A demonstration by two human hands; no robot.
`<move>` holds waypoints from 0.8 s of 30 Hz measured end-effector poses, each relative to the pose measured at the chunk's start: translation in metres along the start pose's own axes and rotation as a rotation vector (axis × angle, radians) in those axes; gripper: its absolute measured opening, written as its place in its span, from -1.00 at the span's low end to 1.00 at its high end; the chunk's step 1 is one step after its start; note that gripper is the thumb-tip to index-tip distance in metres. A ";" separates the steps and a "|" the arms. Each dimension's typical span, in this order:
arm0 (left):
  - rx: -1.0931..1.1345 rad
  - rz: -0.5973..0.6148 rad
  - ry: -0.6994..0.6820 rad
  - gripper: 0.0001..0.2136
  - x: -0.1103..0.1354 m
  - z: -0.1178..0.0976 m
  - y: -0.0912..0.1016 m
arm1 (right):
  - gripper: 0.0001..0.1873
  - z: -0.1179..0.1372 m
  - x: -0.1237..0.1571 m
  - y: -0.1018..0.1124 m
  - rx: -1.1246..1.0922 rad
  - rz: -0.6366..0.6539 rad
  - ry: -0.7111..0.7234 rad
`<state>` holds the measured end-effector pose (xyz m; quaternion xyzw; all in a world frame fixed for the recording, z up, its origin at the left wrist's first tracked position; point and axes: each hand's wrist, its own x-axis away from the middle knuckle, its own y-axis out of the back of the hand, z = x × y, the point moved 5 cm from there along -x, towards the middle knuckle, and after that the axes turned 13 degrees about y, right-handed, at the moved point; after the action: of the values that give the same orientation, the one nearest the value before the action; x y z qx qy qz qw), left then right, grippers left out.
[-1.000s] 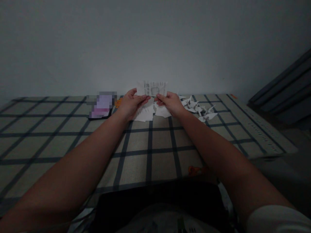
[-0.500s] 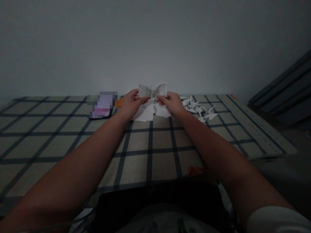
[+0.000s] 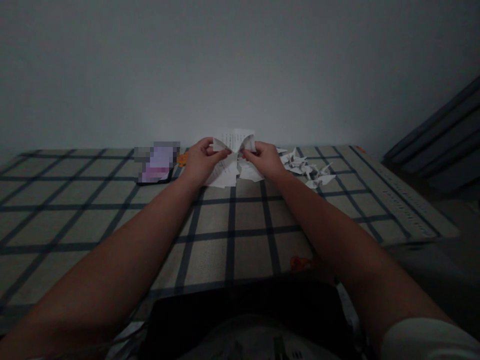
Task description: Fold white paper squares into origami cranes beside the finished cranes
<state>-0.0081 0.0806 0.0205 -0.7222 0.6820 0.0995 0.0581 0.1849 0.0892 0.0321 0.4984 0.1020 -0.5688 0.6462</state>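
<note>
A small sheet of printed paper (image 3: 234, 138) is held up between both hands, its near edges curled inward toward a point at the middle. My left hand (image 3: 202, 159) pinches its left side between thumb and fingers. The right side is pinched by my right hand (image 3: 267, 157). Beneath the hands, loose printed paper pieces (image 3: 224, 175) lie on the checked tablecloth (image 3: 213, 215), with more white scraps (image 3: 250, 171) beside them. Several folded paper cranes (image 3: 307, 167) sit in a cluster just right of my right hand.
A phone (image 3: 159, 162), its screen blurred out, is propped left of my left hand. Behind it, an orange item (image 3: 182, 159) shows partly. The pale wall (image 3: 240, 65) borders the table's far side. Dark grey folds (image 3: 442, 135) stand at the far right.
The paper has opened out: its back part now stands up as a flat printed face, while the front edges curl toward the centre. Both hands stay almost in place.
</note>
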 end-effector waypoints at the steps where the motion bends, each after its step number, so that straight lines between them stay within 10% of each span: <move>1: -0.011 -0.005 -0.008 -0.66 0.000 0.000 0.000 | -0.70 0.002 0.000 0.000 0.025 0.007 0.013; 24: 0.005 0.129 -0.016 -0.53 -0.005 0.006 -0.006 | -0.69 0.004 0.001 -0.002 -0.074 0.000 0.004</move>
<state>-0.0027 0.0868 0.0155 -0.6758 0.7269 0.1071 0.0586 0.1812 0.0858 0.0325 0.4756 0.1242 -0.5634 0.6640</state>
